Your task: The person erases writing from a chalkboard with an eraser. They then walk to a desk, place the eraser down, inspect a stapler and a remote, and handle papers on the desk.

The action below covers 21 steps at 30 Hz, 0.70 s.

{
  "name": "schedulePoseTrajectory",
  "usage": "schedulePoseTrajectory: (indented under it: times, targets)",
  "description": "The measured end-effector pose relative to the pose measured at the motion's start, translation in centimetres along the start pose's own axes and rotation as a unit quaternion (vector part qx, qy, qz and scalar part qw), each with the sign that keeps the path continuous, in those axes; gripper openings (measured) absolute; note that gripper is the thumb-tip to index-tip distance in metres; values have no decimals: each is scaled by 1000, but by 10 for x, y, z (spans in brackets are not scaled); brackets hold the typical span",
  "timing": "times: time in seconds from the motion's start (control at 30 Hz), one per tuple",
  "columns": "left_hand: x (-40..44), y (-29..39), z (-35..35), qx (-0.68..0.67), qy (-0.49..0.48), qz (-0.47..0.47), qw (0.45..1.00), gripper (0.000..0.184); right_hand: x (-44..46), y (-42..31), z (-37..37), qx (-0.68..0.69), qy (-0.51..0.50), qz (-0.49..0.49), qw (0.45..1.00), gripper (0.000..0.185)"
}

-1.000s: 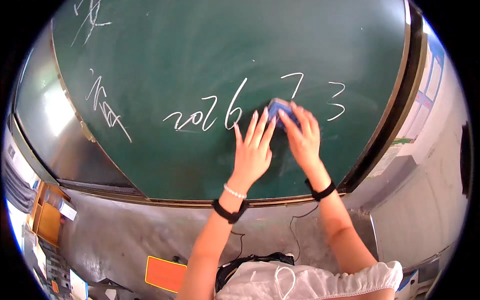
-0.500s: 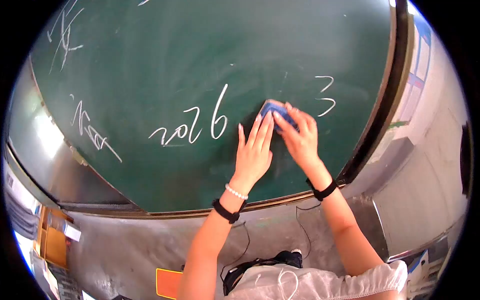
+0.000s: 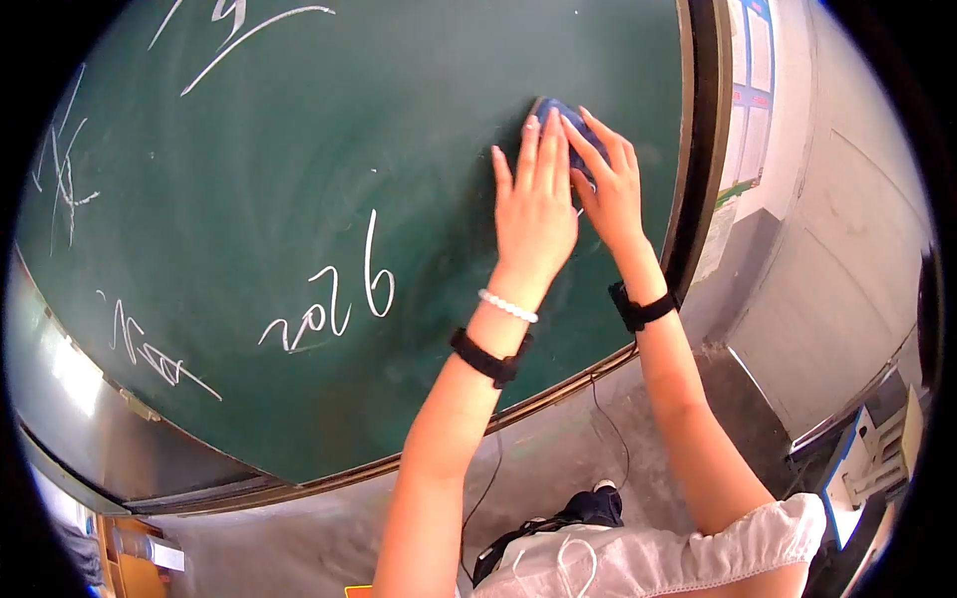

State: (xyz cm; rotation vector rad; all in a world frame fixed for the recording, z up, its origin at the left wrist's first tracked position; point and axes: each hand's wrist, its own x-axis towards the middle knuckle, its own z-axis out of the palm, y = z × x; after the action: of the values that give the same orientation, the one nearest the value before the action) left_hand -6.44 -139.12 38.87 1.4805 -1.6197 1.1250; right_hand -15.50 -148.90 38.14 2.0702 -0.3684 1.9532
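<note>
At the board: both hands are on a blue eraser (image 3: 564, 107), set against the green chalkboard (image 3: 439, 130) in its upper R area, nr. the dark R-hand frame (image 3: 711, 100). L hand (image 3: 533, 214) is spread, fingers straight, tips on the eraser, little finger splayed off to one side; R hand (image 3: 615, 194) pinches the eraser along its R side, thumb low, fingers over it.

Vs. half a sec. ago, the chalked "3" that stood R of the hands no longer shows, save poss. a short white stroke (image 3: 579, 211) btwn. the hands; partly hidden there, so hard to say what it belongs to. The "7" seen 1 sec. ago is gone too. "2026" (image 3: 333, 309) stays, now well L of & below the eraser, as do chalked characters (image 3: 155, 354) at lower L.

View has swung & tilted: more of a long chalk line (image 3: 254, 45) shows up top, and just a sliver of yellow edging (image 3: 359, 591) is left at bottom.

A white-bead bracelet (image 3: 508, 306) and blk. band (image 3: 486, 359) circle the L wrist; a 2nd blk. band (image 3: 643, 309) circles the R.
</note>
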Motion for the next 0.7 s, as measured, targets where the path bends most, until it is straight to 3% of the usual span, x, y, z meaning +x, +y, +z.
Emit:
schedulePoseTrajectory:
  times: [0.2,0.33,0.47,0.57,0.7]
  targets:
    - [-111,15,46,5,-110,15,994,83,-128,1,-5,15,-79,51,995,63]
    - [-157,41,67,-51,-136,-35,989,82,-177,-12,-14,-2,-120,103,987,61]
    - [-86,30,46,-63,-79,-25,995,82,-102,8,-16,-4,-57,29,998,63]
    - [-25,25,21,-68,-20,-40,997,73,-32,10,-14,18,-24,26,999,65]
    - [-13,15,7,-30,39,-81,995,65,-2,-13,6,52,10,-1,999,61]
